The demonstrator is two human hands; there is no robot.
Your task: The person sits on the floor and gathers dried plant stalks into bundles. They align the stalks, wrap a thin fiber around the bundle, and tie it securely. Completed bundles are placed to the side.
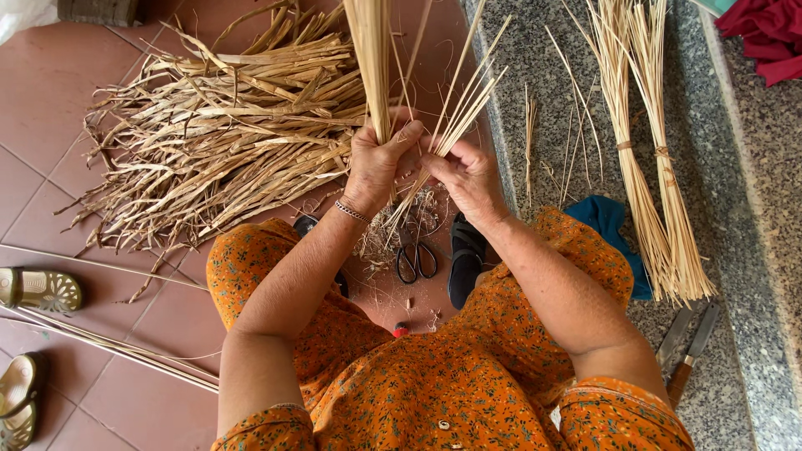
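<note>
The orange dress [434, 392] fills the foreground. Above it, the left hand [376, 163] wraps its fingers tight around a bundle of straw [372, 58], keeping it gathered, while the right hand [468, 175] pinches loose stalks [455, 117] apart. Scissors [415, 259] lie on the floor below.

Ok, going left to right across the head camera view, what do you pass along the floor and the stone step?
Green sandals → pile of dry husks → left hand gripping a bunch of straws → right hand → blue cloth → tied straw bundles → red cloth.
</note>
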